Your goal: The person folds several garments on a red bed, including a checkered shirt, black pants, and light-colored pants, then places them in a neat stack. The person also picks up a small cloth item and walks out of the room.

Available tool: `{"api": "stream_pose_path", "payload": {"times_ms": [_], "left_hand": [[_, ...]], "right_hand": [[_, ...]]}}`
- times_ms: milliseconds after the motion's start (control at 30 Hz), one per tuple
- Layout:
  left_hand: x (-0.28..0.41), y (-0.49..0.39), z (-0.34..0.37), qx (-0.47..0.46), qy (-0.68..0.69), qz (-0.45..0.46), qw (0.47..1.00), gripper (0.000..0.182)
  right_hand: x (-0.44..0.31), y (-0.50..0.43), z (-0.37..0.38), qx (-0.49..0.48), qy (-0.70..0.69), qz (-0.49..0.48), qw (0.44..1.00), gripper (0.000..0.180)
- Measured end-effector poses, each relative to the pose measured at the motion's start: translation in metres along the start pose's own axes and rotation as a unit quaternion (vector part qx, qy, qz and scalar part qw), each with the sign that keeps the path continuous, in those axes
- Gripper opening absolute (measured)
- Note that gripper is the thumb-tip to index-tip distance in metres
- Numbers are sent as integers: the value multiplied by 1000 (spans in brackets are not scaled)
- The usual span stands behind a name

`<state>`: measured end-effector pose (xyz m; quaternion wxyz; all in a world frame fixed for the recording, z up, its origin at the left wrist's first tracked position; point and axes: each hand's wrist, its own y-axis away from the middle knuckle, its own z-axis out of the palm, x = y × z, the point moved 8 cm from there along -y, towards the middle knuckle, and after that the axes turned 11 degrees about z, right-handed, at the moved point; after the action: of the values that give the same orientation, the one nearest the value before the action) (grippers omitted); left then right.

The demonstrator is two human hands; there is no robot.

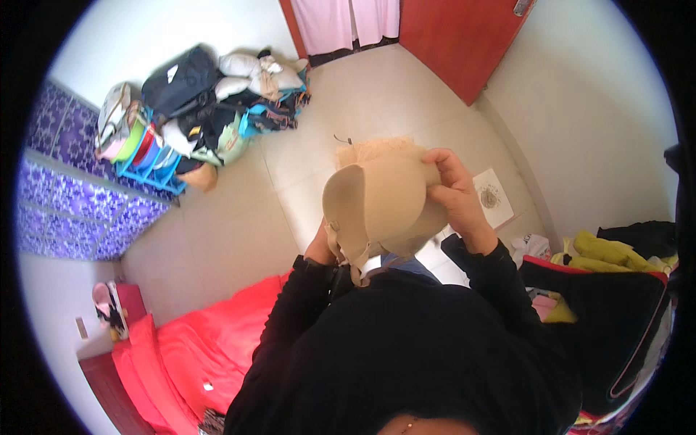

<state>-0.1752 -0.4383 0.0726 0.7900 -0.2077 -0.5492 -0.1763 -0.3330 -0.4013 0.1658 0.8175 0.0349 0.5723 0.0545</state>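
Note:
A beige bra (394,190) with smooth moulded cups is held up before my torso, and its narrow strap (337,244) dangles on the left side. My right hand (457,196) pinches the bra's right edge between thumb and fingers. Behind its lower left side, my left hand (319,246) holds the bra, with most of the fingers hidden. Beyond the cups, a beige lace-like cloth part (375,149) shows against the floor. Whether it belongs to the bra I cannot tell.
A red-covered bed (217,326) lies at left. Bags, including a black one (182,81), and a blue rack (152,176) line the wall. A red door (457,43) stands ajar. A white square board (492,198) lies on the floor; yellow-green clothing (611,253) is heaped at right.

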Motion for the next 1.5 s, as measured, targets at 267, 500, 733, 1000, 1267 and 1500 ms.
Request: {"api": "stream_pose_path", "payload": {"times_ms": [267, 500, 733, 1000, 1267, 1500], "left_hand": [[-15, -214, -46, 19, -120, -36, 992, 31], [-44, -381, -103, 46, -147, -53, 987, 32], [-76, -597, -170, -7, -170, -43, 984, 34], [-105, -850, -196, -98, -215, -57, 970, 35], [-132, -1090, -257, -11, -349, -17, 937, 37], [-28, -1254, -384, 134, -537, 16, 832, 38]], "right_hand": [[-20, -211, -60, 27, -55, 5, 998, 59], [-27, -376, -114, 92, 117, 1, 989, 63], [-54, -579, -179, 190, 39, 46, 980, 55], [-130, -755, -258, 147, -203, 78, 965, 55], [-200, -971, -354, -22, 53, 121, 991, 41], [-295, -1189, -431, -9, 107, 16, 994, 24]]}}
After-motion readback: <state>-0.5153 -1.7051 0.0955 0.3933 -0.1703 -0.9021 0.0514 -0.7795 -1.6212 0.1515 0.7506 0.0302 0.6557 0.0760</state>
